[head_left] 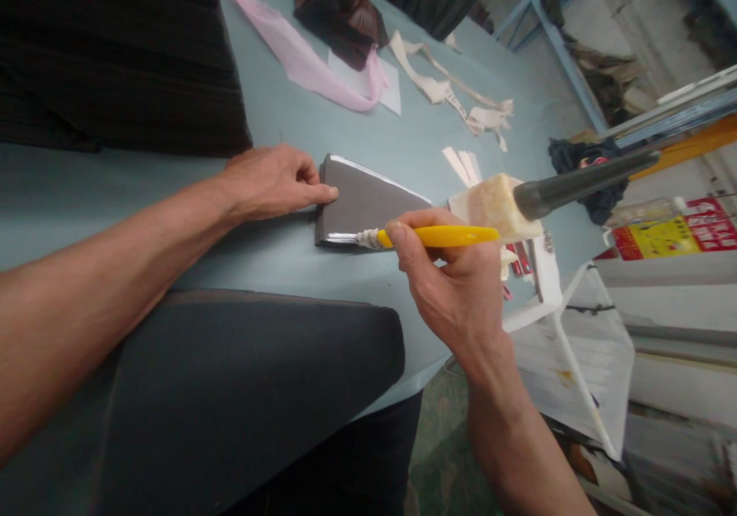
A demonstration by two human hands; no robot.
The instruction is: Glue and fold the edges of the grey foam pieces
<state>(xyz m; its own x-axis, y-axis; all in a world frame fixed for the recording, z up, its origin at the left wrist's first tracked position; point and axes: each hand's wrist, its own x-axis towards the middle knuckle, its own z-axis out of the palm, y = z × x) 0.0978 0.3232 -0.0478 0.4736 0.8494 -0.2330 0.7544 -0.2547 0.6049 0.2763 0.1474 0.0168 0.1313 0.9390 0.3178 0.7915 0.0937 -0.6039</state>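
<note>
A small stack of tapered grey pieces (pixel 368 200) lies on the table, with a white wet-looking line along its far edge and another along its near edge. My left hand (pixel 276 182) holds the stack's left end, thumb pressed on top and fingers curled at the side. In my right hand (pixel 452 270) is a brush (pixel 437 236) with a yellow handle, pinched between thumb and fingers. The brush's whitish tip touches the near edge of the stack. A large dark grey panel (pixel 259 370) lies nearest my body, under my left forearm.
A tall pile of dark material (pixel 115 55) stands at the far left. Pink strip (pixel 299 63), cream scraps (pixel 431 86) and dark brown pieces (pixel 339 9) lie at the back. Just beyond my right hand is a yellowish block with a dark handle (pixel 581 186). A white frame (pixel 546 286) borders the table's right edge.
</note>
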